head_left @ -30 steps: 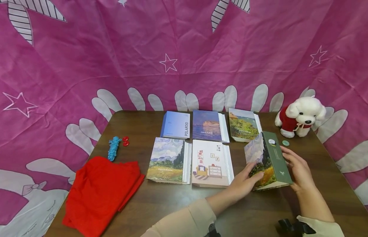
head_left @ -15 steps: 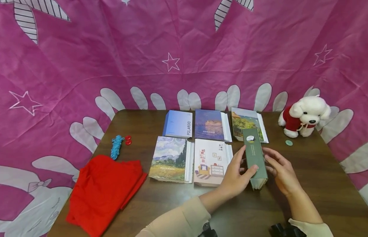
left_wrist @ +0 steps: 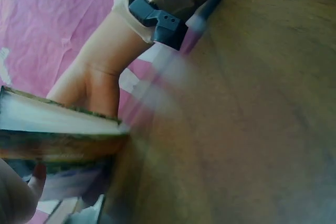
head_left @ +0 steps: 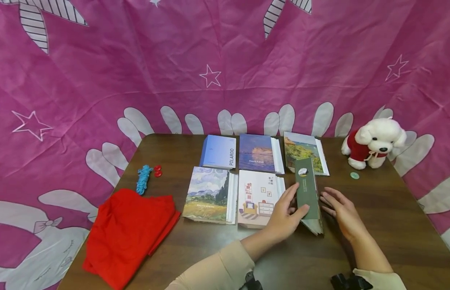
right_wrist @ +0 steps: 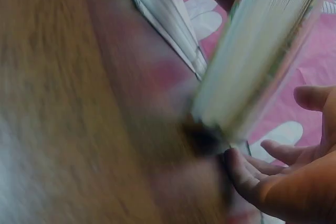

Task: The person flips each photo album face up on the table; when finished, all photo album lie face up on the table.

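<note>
Pink star-print cloth backdrop, dark brown wooden table (head_left: 210, 249) in front of it. You've got the green-spined photo album with a landscape cover (head_left: 307, 193) standing on edge, spine up, tilted a bit, just right of the white room-print photo album (head_left: 259, 197).

Your left hand (head_left: 284, 215) grips it from the left side, thumb hooked over the spine, fingers up along the cover. Your right hand (head_left: 342, 213) sits just right of the album, fingers spread and relaxed, holding nothing; can't tell if the fingertips touch the cover.

Around that album: the Van Gogh field-print photo album (head_left: 208, 195) further left, 3 more in the back row behind it: the blue POLAROID photo album (head_left: 219, 152), the sunset-sea photo album (head_left: 257, 154), the green coast-print photo album (head_left: 303, 151). White plush dog in red jacket (head_left: 373, 143) far right-back, small green round button (head_left: 354, 175) near it. Red folded cloth (head_left: 128, 235), blue yarn bundle (head_left: 143, 179) and 2 red buttons (head_left: 157, 171) far left.

Risk, my read: only 1 hand holds it and it's on a narrow edge, so it could tip right and slap down, or slide left into the white room-print photo album and knock the row crooked.
</note>
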`<action>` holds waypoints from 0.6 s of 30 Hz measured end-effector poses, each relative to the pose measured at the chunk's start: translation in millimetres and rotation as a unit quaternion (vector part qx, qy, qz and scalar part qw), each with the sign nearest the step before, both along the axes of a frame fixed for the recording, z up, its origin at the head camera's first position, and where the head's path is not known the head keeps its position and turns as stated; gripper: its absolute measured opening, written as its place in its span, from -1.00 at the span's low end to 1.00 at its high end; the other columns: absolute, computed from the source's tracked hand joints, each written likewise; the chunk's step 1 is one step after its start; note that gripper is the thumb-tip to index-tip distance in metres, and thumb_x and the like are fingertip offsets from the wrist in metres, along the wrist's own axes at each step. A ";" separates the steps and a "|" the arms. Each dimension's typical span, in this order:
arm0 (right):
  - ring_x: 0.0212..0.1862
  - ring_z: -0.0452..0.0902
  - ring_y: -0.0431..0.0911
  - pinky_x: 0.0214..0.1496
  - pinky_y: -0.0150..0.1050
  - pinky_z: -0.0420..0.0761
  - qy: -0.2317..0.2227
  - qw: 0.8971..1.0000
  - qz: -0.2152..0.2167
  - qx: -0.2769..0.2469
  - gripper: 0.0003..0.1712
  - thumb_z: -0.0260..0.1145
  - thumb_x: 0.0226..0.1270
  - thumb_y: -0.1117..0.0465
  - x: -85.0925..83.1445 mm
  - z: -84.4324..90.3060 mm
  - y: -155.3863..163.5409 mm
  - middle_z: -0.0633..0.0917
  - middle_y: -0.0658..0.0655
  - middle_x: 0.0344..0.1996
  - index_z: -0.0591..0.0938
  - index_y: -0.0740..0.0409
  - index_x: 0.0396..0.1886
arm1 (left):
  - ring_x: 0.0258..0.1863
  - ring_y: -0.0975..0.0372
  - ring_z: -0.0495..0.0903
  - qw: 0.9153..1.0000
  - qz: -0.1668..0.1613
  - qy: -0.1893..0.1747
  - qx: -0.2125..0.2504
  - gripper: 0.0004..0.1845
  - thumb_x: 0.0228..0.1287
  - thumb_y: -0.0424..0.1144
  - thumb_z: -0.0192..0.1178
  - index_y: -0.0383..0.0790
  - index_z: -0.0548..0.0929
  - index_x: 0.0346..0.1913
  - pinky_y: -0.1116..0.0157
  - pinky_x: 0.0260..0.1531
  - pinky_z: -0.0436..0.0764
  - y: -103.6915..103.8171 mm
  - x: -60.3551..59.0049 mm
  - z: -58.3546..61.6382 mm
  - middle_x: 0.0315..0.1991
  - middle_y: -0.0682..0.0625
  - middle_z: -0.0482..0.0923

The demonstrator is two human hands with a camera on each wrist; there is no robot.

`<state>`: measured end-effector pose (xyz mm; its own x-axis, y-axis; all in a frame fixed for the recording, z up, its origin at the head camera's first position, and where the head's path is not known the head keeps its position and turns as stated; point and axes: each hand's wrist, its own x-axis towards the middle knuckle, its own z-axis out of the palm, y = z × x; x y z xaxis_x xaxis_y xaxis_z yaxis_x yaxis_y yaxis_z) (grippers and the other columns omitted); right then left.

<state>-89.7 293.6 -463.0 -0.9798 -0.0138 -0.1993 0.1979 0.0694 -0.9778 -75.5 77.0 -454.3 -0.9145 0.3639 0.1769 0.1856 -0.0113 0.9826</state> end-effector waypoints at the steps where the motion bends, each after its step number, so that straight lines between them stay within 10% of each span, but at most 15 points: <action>1: 0.01 0.48 -0.46 0.00 -0.51 0.57 -0.004 1.000 -0.001 0.007 -0.27 0.13 0.59 -0.01 0.1 -0.7 1.5 0.49 -0.26 0.04 0.20 0.39 0.47 | 0.33 0.23 0.43 1.000 -0.002 -0.012 0.006 -0.33 0.52 -0.24 0.11 -0.24 0.15 0.58 0.44 0.13 0.54 0.4 0.2 -1.9 0.55 -0.09 0.16; 11: 0.34 0.20 -0.06 0.00 -0.48 0.38 -0.040 0.999 -0.017 0.025 -0.37 0.10 0.59 -0.12 -3.4 -3.0 19.4 0.29 0.06 0.35 0.29 0.02 0.49 | 0.53 0.10 0.11 0.995 -0.007 -0.065 -0.081 -0.28 0.52 -0.04 0.13 -0.16 0.14 0.60 0.32 0.34 0.38 4.4 -0.9 -5.7 0.64 -0.06 -0.13; 18: 0.35 0.19 -0.08 0.35 0.08 0.26 -0.039 0.996 -0.023 0.078 -0.23 0.05 0.59 -0.17 -9.5 -1.2 23.9 0.20 0.22 0.44 0.16 0.14 0.57 | 0.55 0.15 0.09 0.980 -0.002 -0.112 -0.166 -0.21 0.46 0.17 0.12 0.14 0.08 0.62 0.10 0.47 0.22 8.7 -4.9 -4.8 0.62 0.14 -0.04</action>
